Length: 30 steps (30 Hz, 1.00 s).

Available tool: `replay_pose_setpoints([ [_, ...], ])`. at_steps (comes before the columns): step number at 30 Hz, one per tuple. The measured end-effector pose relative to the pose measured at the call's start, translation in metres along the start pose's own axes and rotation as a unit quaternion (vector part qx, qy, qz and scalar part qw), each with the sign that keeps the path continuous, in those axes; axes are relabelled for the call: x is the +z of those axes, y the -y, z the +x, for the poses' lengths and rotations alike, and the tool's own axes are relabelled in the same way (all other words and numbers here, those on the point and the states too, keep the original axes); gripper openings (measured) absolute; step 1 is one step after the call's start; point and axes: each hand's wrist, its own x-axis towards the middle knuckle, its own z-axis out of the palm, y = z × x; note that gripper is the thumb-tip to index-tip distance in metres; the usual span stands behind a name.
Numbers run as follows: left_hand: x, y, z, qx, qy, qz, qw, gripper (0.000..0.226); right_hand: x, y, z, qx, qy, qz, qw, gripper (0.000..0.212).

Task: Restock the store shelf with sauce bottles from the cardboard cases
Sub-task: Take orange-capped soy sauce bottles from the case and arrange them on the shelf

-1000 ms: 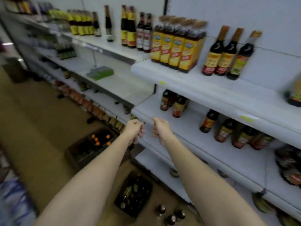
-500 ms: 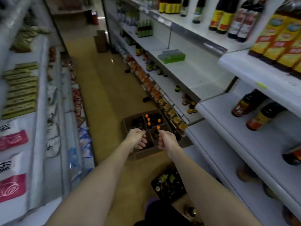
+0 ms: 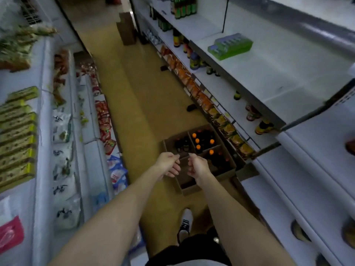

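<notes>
An open cardboard case [image 3: 226, 172] stands on the aisle floor beside the right-hand shelving. Its dividers hold dark sauce bottles with orange caps [image 3: 197, 140] in the far compartments. My left hand [image 3: 168, 166] and my right hand [image 3: 198, 167] hover side by side above the case's near end, fingers loosely curled, holding nothing. The white store shelf [image 3: 299, 169] runs along the right, with a few sauce bottles [image 3: 264, 126] on its lower tiers.
A green multipack [image 3: 230, 46] lies on the upper right shelf. Orange packets [image 3: 203, 100] line the low rail on the right. The left shelving [image 3: 44, 131] carries bagged goods. A brown carton [image 3: 125, 28] stands far down the aisle. My shoe [image 3: 185, 223] is on the yellow floor.
The view has swung from the bottle shelves on the right down the aisle to the floor. Both empty hands now hang over the cardboard case.
</notes>
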Motion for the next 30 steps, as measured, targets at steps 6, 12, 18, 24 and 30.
replay_pose_setpoints([
  [6,-0.042,-0.039,0.068,-0.021,0.004,0.024,0.999,0.036,0.032,0.031,0.058,0.047,-0.016,0.027,0.998,0.025],
  [12,-0.069,-0.069,0.139,-0.044,0.029,0.075,0.996,0.038,0.039,0.071,0.114,0.052,-0.033,0.046,0.997,0.020],
  [18,-0.053,-0.106,0.227,-0.013,0.107,0.155,0.982,0.038,0.025,0.090,0.178,0.066,-0.096,0.072,0.991,0.023],
  [24,-0.034,-0.123,0.321,-0.016,0.180,0.196,0.964,0.033,0.034,0.107,0.250,0.115,-0.173,0.071,0.975,0.018],
  [30,-0.021,-0.124,0.423,-0.078,0.177,0.157,0.968,0.032,0.051,0.108,0.343,0.131,-0.203,0.069,0.968,0.010],
])
